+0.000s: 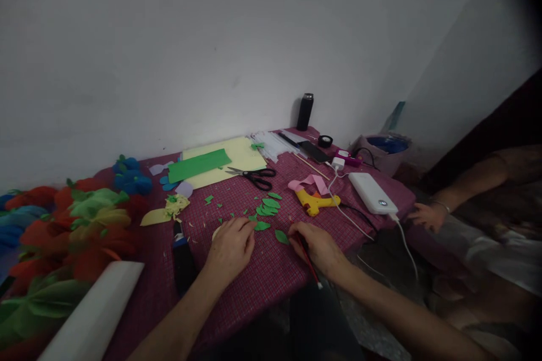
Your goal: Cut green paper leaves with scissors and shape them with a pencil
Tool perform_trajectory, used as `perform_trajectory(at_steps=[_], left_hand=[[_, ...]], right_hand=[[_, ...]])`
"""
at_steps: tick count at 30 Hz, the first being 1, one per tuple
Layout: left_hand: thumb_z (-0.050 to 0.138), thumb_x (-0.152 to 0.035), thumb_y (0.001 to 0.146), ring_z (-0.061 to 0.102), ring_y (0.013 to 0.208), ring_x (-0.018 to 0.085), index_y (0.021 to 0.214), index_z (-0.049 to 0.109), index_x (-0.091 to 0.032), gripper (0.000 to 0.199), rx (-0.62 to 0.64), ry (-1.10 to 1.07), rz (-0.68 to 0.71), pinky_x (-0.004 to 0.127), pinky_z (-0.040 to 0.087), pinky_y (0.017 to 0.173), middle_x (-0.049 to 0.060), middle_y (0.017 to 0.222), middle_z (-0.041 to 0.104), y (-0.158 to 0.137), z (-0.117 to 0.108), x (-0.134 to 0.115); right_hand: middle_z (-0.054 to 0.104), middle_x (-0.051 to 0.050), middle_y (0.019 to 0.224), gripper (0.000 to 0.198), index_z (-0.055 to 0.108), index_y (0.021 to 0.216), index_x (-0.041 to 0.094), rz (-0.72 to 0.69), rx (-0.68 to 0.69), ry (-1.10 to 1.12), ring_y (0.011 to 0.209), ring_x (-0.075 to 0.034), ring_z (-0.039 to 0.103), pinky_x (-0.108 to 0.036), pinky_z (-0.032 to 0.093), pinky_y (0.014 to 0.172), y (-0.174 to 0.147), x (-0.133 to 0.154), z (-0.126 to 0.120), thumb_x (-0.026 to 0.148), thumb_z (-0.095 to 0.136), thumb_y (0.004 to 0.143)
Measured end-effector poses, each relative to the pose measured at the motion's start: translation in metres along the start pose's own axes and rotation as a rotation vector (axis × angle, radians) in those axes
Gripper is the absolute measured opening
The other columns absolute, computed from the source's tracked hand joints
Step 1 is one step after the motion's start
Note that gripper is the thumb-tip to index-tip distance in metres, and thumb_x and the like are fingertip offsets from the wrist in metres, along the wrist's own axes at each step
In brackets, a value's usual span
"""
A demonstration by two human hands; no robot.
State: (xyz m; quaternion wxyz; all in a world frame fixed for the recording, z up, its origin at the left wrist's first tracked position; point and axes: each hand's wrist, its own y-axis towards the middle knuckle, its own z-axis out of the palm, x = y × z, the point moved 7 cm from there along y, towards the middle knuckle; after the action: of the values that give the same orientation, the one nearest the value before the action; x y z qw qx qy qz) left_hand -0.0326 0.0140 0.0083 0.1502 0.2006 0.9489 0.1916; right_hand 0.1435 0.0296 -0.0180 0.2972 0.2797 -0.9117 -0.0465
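Observation:
My right hand [315,245] grips a red pencil [311,265], its pale end sloping down toward me over the table's front edge. Just beyond those fingertips lies a green paper leaf [282,236]. My left hand [231,245] is low over the cloth, fingers bent and together; whatever they may pinch is hidden. At its fingertips is another green paper leaf [262,226]. A loose pile of cut green leaves [269,207] sits between and beyond both hands. Black-handled scissors [254,175] lie partly open on pale yellow sheets [203,180], near a green paper strip [199,164].
Bright paper flowers [84,220] crowd the left side. A yellow glue gun [315,201], white power bank [372,193] with cables, dark phone [313,152] and black bottle [305,112] stand or lie to the right. Another person's hand [429,215] is at the right table edge.

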Motion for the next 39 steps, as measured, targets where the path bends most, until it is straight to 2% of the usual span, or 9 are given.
perform_trajectory(at_steps=[3,7,12,17,23,28,30,34,39], left_hand=[[0.044,-0.010,0.086,0.058,0.093,0.021,0.108,0.062,-0.020,0.030,0.063,-0.059,0.080,0.039,0.046,0.086,0.007,0.102,0.063,-0.001,0.001,-0.009],[0.045,-0.006,0.082,0.055,0.097,0.021,0.119,0.055,-0.023,0.042,0.227,-0.121,0.210,0.037,0.045,0.087,0.006,0.109,0.060,-0.006,0.008,-0.034],[0.046,-0.007,0.081,0.052,0.099,0.023,0.117,0.056,-0.023,0.041,0.394,-0.048,0.273,0.041,0.042,0.090,0.006,0.104,0.060,-0.014,0.025,-0.055],[0.045,-0.010,0.083,0.051,0.100,0.024,0.119,0.055,-0.024,0.039,0.424,-0.031,0.267,0.042,0.041,0.091,0.006,0.105,0.059,-0.015,0.031,-0.055],[0.048,-0.011,0.082,0.050,0.102,0.024,0.119,0.055,-0.023,0.039,0.421,-0.059,0.245,0.042,0.040,0.092,0.006,0.106,0.059,-0.015,0.028,-0.054],[0.048,-0.012,0.084,0.051,0.100,0.024,0.118,0.056,-0.021,0.036,0.426,-0.068,0.243,0.041,0.041,0.092,0.006,0.107,0.060,-0.015,0.028,-0.056],[0.047,-0.012,0.084,0.051,0.100,0.024,0.118,0.056,-0.021,0.036,0.430,-0.064,0.235,0.042,0.041,0.092,0.006,0.106,0.060,-0.015,0.029,-0.055],[0.046,-0.014,0.085,0.051,0.100,0.024,0.118,0.056,-0.021,0.035,0.449,-0.077,0.226,0.041,0.040,0.091,0.006,0.107,0.060,-0.014,0.029,-0.055],[0.046,-0.016,0.087,0.051,0.102,0.025,0.118,0.056,-0.019,0.032,0.492,-0.118,0.208,0.042,0.041,0.091,0.007,0.109,0.060,-0.014,0.031,-0.055]], right_hand=[[0.061,-0.004,0.079,0.008,0.056,0.091,0.019,0.016,0.007,-0.017,0.073,-0.018,0.057,-0.028,0.043,0.068,0.007,-0.002,-0.001,0.017,0.051,0.085],[0.063,-0.005,0.085,0.016,0.057,0.096,0.019,-0.023,0.027,-0.019,0.079,-0.019,0.055,-0.029,0.041,0.069,0.015,0.001,0.006,0.014,0.053,0.082],[0.061,-0.001,0.080,0.025,0.057,0.090,0.020,-0.008,-0.028,0.182,0.073,-0.016,0.053,-0.026,0.039,0.066,0.020,-0.004,0.011,0.004,0.053,0.071],[0.057,0.003,0.071,0.015,0.050,0.086,0.020,0.020,-0.098,0.272,0.059,-0.012,0.052,-0.021,0.041,0.056,0.024,-0.020,0.011,0.009,0.051,0.077],[0.057,0.002,0.074,0.012,0.048,0.088,0.021,0.022,-0.173,0.255,0.062,-0.013,0.055,-0.023,0.044,0.057,0.035,-0.034,0.001,0.013,0.051,0.080],[0.060,-0.007,0.087,0.017,0.058,0.091,0.019,0.000,-0.236,0.108,0.085,-0.022,0.054,-0.035,0.042,0.078,0.055,-0.029,-0.015,0.010,0.046,0.083],[0.061,-0.008,0.087,0.017,0.060,0.090,0.019,-0.027,-0.213,0.068,0.088,-0.023,0.053,-0.037,0.040,0.081,0.057,-0.024,-0.015,0.011,0.046,0.083],[0.062,-0.004,0.079,0.009,0.060,0.089,0.020,-0.053,-0.134,0.051,0.073,-0.019,0.056,-0.029,0.043,0.069,0.038,-0.025,-0.010,0.019,0.056,0.081],[0.063,-0.003,0.084,0.009,0.058,0.091,0.020,0.021,-0.206,0.092,0.075,-0.017,0.059,-0.027,0.046,0.070,0.009,-0.046,-0.023,0.020,0.050,0.087]])
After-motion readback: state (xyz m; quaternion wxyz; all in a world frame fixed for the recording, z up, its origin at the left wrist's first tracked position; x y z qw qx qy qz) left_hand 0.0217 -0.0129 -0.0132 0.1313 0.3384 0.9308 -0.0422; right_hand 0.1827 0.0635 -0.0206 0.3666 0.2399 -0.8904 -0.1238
